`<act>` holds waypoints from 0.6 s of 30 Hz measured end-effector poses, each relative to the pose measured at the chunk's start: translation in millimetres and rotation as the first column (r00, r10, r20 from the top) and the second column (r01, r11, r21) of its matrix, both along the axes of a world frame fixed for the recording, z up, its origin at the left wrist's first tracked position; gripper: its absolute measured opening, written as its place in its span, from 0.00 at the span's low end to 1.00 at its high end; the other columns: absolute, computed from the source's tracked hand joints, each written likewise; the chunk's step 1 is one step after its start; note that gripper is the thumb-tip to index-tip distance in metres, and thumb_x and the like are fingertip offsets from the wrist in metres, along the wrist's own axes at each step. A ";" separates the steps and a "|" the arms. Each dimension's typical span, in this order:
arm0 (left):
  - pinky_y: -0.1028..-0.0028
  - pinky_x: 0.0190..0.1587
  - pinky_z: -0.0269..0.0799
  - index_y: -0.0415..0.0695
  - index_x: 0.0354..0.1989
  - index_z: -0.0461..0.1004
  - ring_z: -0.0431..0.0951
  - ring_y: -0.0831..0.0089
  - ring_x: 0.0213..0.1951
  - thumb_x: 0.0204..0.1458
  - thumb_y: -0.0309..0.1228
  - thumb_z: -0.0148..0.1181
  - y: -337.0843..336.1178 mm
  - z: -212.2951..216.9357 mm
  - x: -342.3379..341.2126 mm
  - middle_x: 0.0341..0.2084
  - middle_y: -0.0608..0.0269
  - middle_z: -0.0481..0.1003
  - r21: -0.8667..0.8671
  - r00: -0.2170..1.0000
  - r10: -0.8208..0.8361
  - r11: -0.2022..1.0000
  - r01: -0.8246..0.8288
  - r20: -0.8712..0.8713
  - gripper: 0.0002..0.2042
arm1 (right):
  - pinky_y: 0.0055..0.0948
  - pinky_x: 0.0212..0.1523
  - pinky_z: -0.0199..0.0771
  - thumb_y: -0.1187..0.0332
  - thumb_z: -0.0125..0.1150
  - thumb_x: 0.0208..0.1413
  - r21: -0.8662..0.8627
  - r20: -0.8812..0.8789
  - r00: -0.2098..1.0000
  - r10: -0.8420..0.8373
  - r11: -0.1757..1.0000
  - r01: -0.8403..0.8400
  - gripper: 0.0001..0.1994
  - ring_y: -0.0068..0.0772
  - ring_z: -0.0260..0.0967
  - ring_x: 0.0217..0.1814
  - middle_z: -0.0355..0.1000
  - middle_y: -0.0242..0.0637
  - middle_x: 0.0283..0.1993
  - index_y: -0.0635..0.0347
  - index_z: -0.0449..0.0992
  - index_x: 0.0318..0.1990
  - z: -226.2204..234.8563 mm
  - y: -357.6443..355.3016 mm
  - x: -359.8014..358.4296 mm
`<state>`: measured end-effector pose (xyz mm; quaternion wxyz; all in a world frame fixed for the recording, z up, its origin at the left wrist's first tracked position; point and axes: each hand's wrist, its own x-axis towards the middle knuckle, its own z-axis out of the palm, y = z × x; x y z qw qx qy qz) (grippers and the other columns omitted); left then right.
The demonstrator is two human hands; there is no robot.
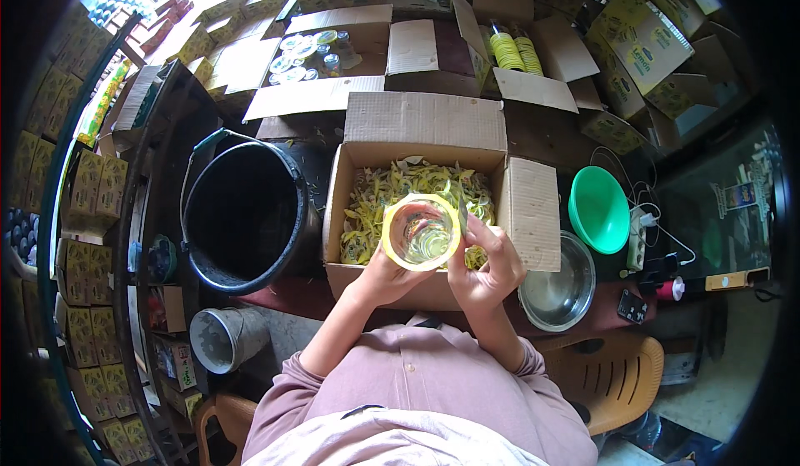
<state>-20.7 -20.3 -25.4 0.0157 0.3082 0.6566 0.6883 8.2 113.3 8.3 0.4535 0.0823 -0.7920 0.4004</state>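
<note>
My left hand (390, 278) is wrapped round a clear round jar (422, 237) with a yellow rim, its mouth turned up toward me. Clear curved walls and rings show inside the jar. Close against its right side, my right hand (488, 268) is closed, thumb and fingers pinched by a thin greyish-green piece (463, 211) too small to name surely. Beneath both hands stands an open cardboard box (425, 124), filled with many small yellow-green twisted wrapped pieces (373, 202). The jar hides part of that filling.
Left of the box stands a large black bucket (242, 216), with a grey bucket (227, 338) below. A green bowl (600, 209) and a clear basin (560, 291) sit to the right. Behind are open cartons of jars (304, 58) and yellow lids (506, 51).
</note>
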 end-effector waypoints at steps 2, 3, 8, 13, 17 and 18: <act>0.69 0.57 0.56 0.40 0.56 0.50 0.59 0.69 0.54 0.38 0.20 0.62 -2.6 -1.9 -1.9 0.50 0.58 0.57 0.000 1.000 -0.002 1.000 0.002 0.016 0.34 | 0.25 0.27 0.70 0.80 0.61 0.37 -0.041 0.054 0.995 0.087 0.996 -0.085 0.16 0.28 0.69 0.24 0.71 0.34 0.25 0.58 0.74 0.38 2.4 4.6 -1.5; 0.69 0.56 0.56 0.40 0.56 0.51 0.59 0.69 0.54 0.38 0.20 0.63 -4.0 -3.1 -3.1 0.50 0.58 0.57 0.001 1.000 -0.006 1.000 0.006 0.031 0.35 | 0.25 0.27 0.70 0.80 0.61 0.37 -0.042 0.054 0.995 0.088 0.995 -0.085 0.16 0.28 0.69 0.24 0.71 0.34 0.25 0.58 0.74 0.38 2.3 5.6 -1.8; 0.69 0.56 0.57 0.40 0.55 0.52 0.60 0.67 0.54 0.36 0.21 0.64 -5.6 -4.3 -5.6 0.49 0.57 0.59 0.022 0.999 0.016 1.000 -0.017 0.050 0.35 | 0.20 0.24 0.66 0.81 0.60 0.36 -0.024 0.046 0.995 0.083 0.996 -0.082 0.16 0.24 0.67 0.22 0.69 0.35 0.23 0.61 0.74 0.38 -0.3 2.4 2.0; 0.68 0.56 0.58 0.40 0.54 0.53 0.62 0.65 0.52 0.35 0.24 0.66 -6.7 -1.7 -6.7 0.48 0.57 0.60 -0.021 0.999 0.012 1.000 -0.011 0.042 0.35 | 0.25 0.26 0.70 0.80 0.61 0.37 -0.038 0.104 0.993 0.061 0.998 -0.057 0.16 0.28 0.70 0.25 0.70 0.33 0.24 0.56 0.74 0.38 0.4 5.3 2.1; 0.68 0.58 0.52 0.41 0.56 0.51 0.58 0.67 0.56 0.34 0.23 0.64 -8.3 -4.4 -5.1 0.52 0.58 0.57 -0.119 1.000 -0.023 0.993 0.024 0.014 0.38 | 0.25 0.26 0.71 0.79 0.62 0.38 -0.075 0.122 0.988 0.093 0.994 -0.084 0.16 0.29 0.70 0.24 0.70 0.33 0.23 0.55 0.74 0.38 3.4 8.4 -0.5; 0.68 0.58 0.53 0.41 0.56 0.52 0.58 0.67 0.56 0.34 0.22 0.64 -8.1 -2.9 -5.2 0.52 0.58 0.58 -0.082 1.000 -0.019 0.996 0.021 0.023 0.37 | 0.25 0.26 0.71 0.79 0.62 0.38 -0.075 0.121 0.988 0.094 0.994 -0.086 0.16 0.29 0.70 0.24 0.70 0.33 0.23 0.55 0.74 0.38 2.5 9.0 -0.3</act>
